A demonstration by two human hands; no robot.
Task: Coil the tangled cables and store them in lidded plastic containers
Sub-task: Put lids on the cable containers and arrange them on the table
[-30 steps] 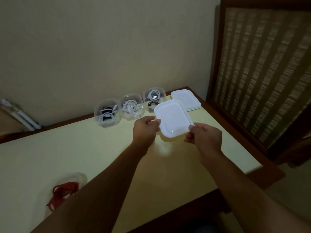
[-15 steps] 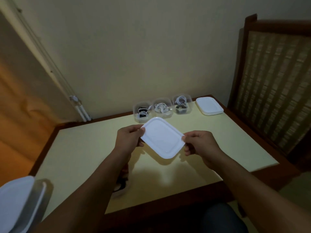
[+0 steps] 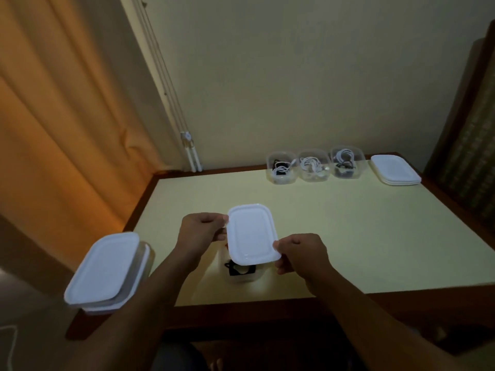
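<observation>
A white rectangular plastic lid (image 3: 251, 234) with rounded corners is hanging in the air over the near middle of the table, tilted a little, its long side running away from the person. The left hand (image 3: 199, 231) is pinching its far-left edge with curled fingers and thumb, and the right hand (image 3: 301, 253) is gripping its near-right corner the same way. Just under the lid's near edge a clear plastic container (image 3: 241, 275) is sitting open on the table with a dark cable (image 3: 238, 270) lying inside. Whether the lid is touching the container's rim cannot be told.

The pale yellow table with a dark wooden rim (image 3: 361, 236) is carrying more things along its far edge. Three open clear tubs are standing side by side there: one with black and white cables (image 3: 281, 168), one with white cables (image 3: 314, 166) and one with white and dark cables (image 3: 347, 162). Just right of them a stack of white lids (image 3: 395, 170) is lying flat at the far-right corner. By the near-left corner a stack of lidded containers (image 3: 107, 271) is sitting, its top lid white. An orange curtain (image 3: 53, 129) is hanging on the left, and a woven panel in a dark wooden frame (image 3: 474, 129) is standing on the right.
</observation>
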